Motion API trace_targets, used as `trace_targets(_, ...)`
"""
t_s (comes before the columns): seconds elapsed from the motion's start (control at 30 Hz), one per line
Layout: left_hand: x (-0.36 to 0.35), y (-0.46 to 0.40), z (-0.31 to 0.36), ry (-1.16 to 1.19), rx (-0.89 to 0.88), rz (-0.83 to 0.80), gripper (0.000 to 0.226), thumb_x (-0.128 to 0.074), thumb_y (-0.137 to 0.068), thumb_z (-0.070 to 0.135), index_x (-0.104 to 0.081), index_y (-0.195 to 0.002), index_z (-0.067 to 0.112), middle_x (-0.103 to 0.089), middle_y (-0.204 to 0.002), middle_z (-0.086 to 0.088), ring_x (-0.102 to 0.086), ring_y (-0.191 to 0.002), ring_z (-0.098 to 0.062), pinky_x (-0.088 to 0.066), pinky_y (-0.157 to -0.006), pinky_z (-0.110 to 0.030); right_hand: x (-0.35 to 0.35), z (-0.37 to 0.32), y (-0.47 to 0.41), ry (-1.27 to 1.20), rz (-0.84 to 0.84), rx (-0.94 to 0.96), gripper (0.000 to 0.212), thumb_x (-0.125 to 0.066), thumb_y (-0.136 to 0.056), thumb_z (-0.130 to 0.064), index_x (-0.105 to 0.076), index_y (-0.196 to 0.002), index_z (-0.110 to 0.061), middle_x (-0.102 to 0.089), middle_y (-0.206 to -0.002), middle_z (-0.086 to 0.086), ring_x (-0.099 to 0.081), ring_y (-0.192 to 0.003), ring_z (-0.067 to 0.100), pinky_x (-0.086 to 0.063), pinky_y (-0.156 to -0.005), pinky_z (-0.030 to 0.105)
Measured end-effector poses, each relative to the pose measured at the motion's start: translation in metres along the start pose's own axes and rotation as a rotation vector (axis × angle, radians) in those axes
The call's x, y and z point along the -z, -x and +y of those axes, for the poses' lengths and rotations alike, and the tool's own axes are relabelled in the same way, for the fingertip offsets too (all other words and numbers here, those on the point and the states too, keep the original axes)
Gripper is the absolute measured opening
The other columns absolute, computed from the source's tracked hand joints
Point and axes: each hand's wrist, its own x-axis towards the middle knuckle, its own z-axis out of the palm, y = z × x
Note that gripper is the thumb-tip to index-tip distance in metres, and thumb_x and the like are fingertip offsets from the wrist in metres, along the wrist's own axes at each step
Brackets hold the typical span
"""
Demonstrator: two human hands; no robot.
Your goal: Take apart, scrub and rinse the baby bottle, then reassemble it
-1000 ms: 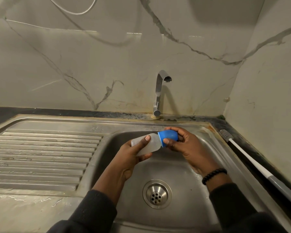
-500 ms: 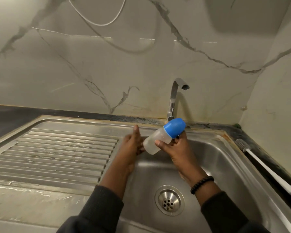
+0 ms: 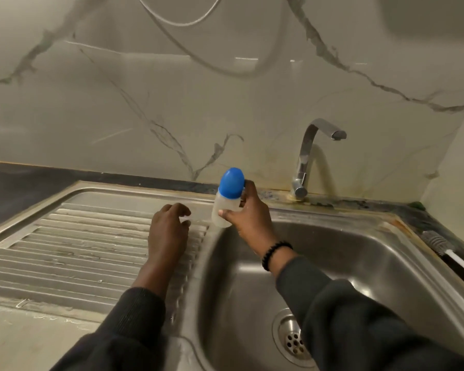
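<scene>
My left hand [image 3: 169, 226] hangs loosely curled over the ribbed drainboard [image 3: 73, 250], holding nothing; my right hand [image 3: 248, 214] grips the baby bottle [image 3: 227, 200] upright, blue cap on, above the sink's [image 3: 359, 253] back-left rim; beyond, the tap [image 3: 310, 156].

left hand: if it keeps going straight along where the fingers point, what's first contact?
Probably the ribbed drainboard: the left hand points away and slightly down, its curled fingers just above it. Beyond lies the sink's raised back rim. Depth is uncertain.
</scene>
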Motion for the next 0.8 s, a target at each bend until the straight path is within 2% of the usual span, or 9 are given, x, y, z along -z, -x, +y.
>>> trace_targets(0.17, -0.007, -0.001, -0.006, -0.101, -0.047, -0.068, 0.021, -0.061, -0.095, 0.02, -0.067, -0.114, 0.017, -0.063, -0.117, -0.005, -0.052, -0.111, -0.025, -0.047, -0.085, -0.038, -0.023, 0.008, -0.023, 0.015, 0.016, -0.034, 0.075, -0.078, -0.08, -0.014, -0.034, -0.141, -0.02, -0.057, -0.129, 0.005, -0.058, -0.114, 0.022, -0.045, -0.094, 0.031)
trace_targets(0.3, -0.009, 0.0, -0.009, -0.191, -0.054, -0.111, 0.024, -0.055, -0.097, 0.022, -0.066, -0.118, 0.019, -0.062, -0.119, -0.004, -0.049, -0.114, -0.024, -0.046, -0.083, -0.036, -0.036, 0.011, -0.035, 0.065, 0.009, -0.034, 0.066, -0.077, -0.081, -0.016, -0.037, -0.133, -0.016, -0.057, -0.129, 0.006, -0.058, -0.112, 0.022, -0.045, -0.091, 0.03)
trace_targets(0.43, -0.009, 0.0, -0.01, -0.233, -0.052, -0.104, 0.023, -0.052, -0.099, 0.022, -0.067, -0.117, 0.019, -0.063, -0.117, -0.003, -0.048, -0.112, -0.023, -0.042, -0.081, -0.032, -0.048, 0.017, -0.042, 0.117, -0.004, -0.023, 0.061, -0.076, -0.082, -0.018, -0.039, -0.131, -0.015, -0.058, -0.127, 0.006, -0.058, -0.114, 0.023, -0.048, -0.097, 0.037)
trace_targets(0.8, -0.011, 0.0, -0.006, -0.265, -0.056, -0.1, 0.023, -0.051, -0.1, 0.024, -0.067, -0.117, 0.019, -0.062, -0.117, -0.002, -0.049, -0.111, -0.021, -0.042, -0.087, -0.029, -0.059, 0.024, -0.044, 0.144, -0.004, -0.008, 0.061, -0.074, -0.084, -0.018, -0.038, -0.133, -0.016, -0.056, -0.131, 0.005, -0.056, -0.117, 0.022, -0.048, -0.099, 0.038)
